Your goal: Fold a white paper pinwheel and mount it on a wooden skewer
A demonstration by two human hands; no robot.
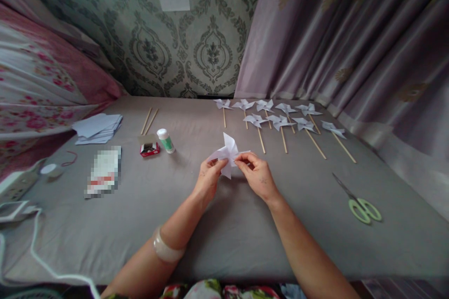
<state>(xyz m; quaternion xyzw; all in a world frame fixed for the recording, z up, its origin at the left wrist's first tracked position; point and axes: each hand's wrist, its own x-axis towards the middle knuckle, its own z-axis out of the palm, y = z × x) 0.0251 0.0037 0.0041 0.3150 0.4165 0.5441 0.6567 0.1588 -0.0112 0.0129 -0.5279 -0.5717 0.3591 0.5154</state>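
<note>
A white paper pinwheel [229, 144] is held up over the middle of the grey-covered table, with no stick visible on it. My left hand [208, 175] is closed on its left blade, the thumb pressed near the centre. My right hand [255, 173] is pinched at the pinwheel's centre from the right; a tiny dark point shows at its fingertips, too small to name. Beyond the hands stand a green and white glue stick [166, 141] and a small open red box [149, 148] with dark contents.
Several finished pinwheels on sticks [280, 122] lie at the back right. Green-handled scissors [361, 208] rest at right. At left are two wooden sticks [150, 121], stacked paper [98, 128], a blurred packet [104, 170], a power strip [17, 184] and a white cable [45, 264].
</note>
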